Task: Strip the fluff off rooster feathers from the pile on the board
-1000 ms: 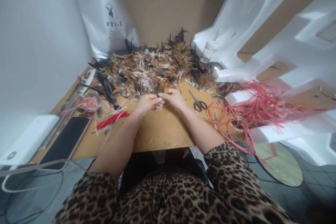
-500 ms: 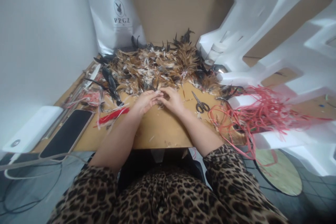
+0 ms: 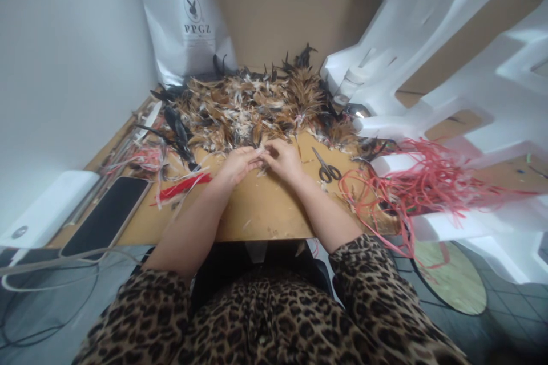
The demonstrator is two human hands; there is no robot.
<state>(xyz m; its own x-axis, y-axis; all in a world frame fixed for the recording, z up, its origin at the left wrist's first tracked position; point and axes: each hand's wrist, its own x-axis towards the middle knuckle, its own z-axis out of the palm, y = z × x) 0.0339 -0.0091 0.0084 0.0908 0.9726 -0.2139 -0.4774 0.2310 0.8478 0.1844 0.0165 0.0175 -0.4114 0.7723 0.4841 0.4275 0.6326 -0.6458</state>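
1. Feathers point(image 3: 246, 105), brown, white and black, are heaped loosely across the back of the yellowish-brown tabletop point(image 3: 269, 217), the near edge of the pile just beyond the person's fingertips.
2. They look light, soft along the vanes and springier at the quills, likely to bend or scatter under rough handling; the bare quill end seems the surest place to take hold.
3. The pile's long axis runs left to right. Single feathers point many ways: the fanned brown cluster point(image 3: 305, 91) on the right spreads its tips up and away from the person, while the long black plume point(image 3: 175, 122) on the left slants down towards the near side.
4. The left hand point(image 3: 237, 164) and right hand point(image 3: 283, 161) meet in front of the pile, fingers bent, fingertips together. A small pale piece point(image 3: 260, 150) seems to show between them; blur hides whether either hand grips it, and which way it points.
5. Black-handled metal scissors point(image 3: 323, 165) lie to the right, blades pointing away and leftward.
6. Farther out sit a flat bright red bundle point(image 3: 182, 185) on the left and a tangle of thin pinkish-red strips point(image 3: 428, 171) on the right.
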